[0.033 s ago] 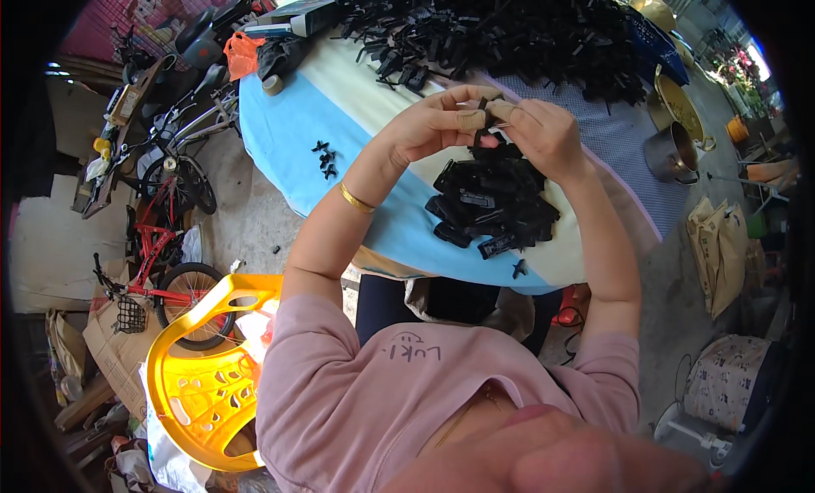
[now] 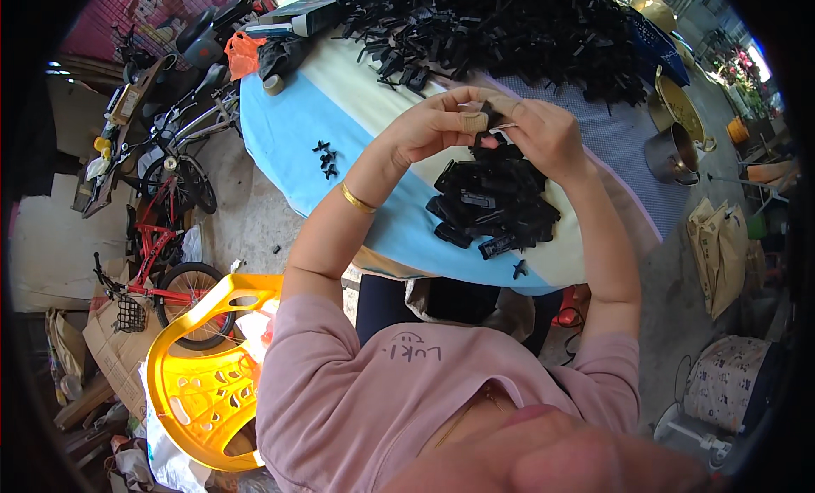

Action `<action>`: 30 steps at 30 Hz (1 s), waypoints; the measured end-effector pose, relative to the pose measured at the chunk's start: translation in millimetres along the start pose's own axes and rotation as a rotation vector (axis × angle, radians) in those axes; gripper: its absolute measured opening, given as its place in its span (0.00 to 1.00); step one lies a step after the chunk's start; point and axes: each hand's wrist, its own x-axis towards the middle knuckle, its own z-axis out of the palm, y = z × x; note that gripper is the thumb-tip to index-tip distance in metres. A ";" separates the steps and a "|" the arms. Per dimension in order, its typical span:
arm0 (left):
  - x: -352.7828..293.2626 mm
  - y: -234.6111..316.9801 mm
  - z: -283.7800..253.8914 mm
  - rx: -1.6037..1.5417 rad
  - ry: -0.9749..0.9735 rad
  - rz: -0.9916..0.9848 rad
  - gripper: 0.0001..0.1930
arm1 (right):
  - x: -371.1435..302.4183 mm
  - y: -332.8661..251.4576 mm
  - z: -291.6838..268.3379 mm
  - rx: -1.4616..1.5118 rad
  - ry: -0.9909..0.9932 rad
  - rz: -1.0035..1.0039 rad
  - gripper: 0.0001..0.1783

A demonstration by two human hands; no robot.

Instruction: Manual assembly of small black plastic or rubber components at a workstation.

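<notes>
Above the table, my left hand (image 2: 443,126) pinches a small black plastic part (image 2: 489,116) between thumb and fingers, which wear tan coverings. My right hand (image 2: 548,138) is closed at the part's right side, its fingertips pressed together there. A thin pale edge shows under the right fingertips; what it is I cannot make out. Just below both hands lies a small heap of black plastic parts (image 2: 484,200). Beyond them spreads a far larger pile of similar black parts (image 2: 501,30). A few small black cross-shaped pieces (image 2: 325,159) lie to the left, and another cross-shaped piece (image 2: 519,269) rests near the front edge.
The table (image 2: 284,145) has a striped blue and cream cover. A tape roll (image 2: 272,85) and an orange bag (image 2: 243,55) sit at its far left. A metal mug (image 2: 671,153) stands at the right. A yellow plastic chair (image 2: 204,391) and a red bicycle (image 2: 157,255) stand left.
The black part has turned slightly between my fingers, and my right fingertips have closed in a little. The arms and the heaps are as they were.
</notes>
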 end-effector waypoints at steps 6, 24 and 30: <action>2.1 -8.1 6.3 0.039 0.121 0.073 0.15 | 5.3 -7.6 -14.6 0.455 -0.076 0.536 0.10; 3.2 -22.9 31.7 0.724 0.433 0.509 0.13 | 2.0 -25.7 -1.2 0.588 -0.002 0.649 0.06; 4.5 -23.5 29.9 0.580 0.404 0.524 0.13 | 3.1 -25.6 -5.4 0.565 0.028 0.645 0.06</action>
